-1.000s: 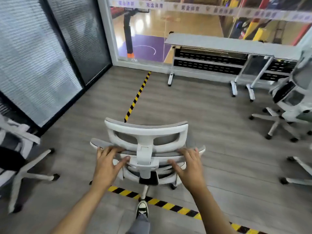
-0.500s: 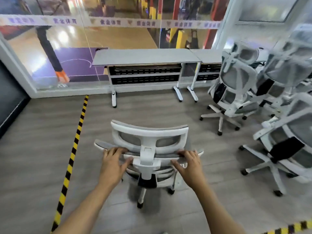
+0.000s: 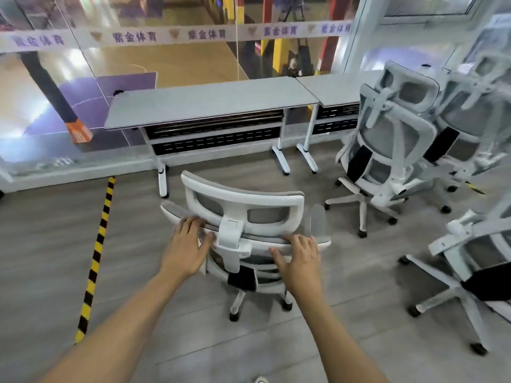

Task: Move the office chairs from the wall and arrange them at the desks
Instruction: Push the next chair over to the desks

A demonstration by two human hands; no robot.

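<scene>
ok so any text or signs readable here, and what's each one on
"紫金体育" in purple, repeated along the white banner strip across the glass wall behind the desks; the leftmost repeat is blurred.
The small logos between the repeats are too blurred to read.
Nothing readable on the chairs, desks or floor tape.

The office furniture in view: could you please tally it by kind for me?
Office chairs: 4 (the pushed chair, one by the desks, one behind it, one at the right edge)
Desks: 2 (the left desk, the right desk)
Total: 6
</scene>
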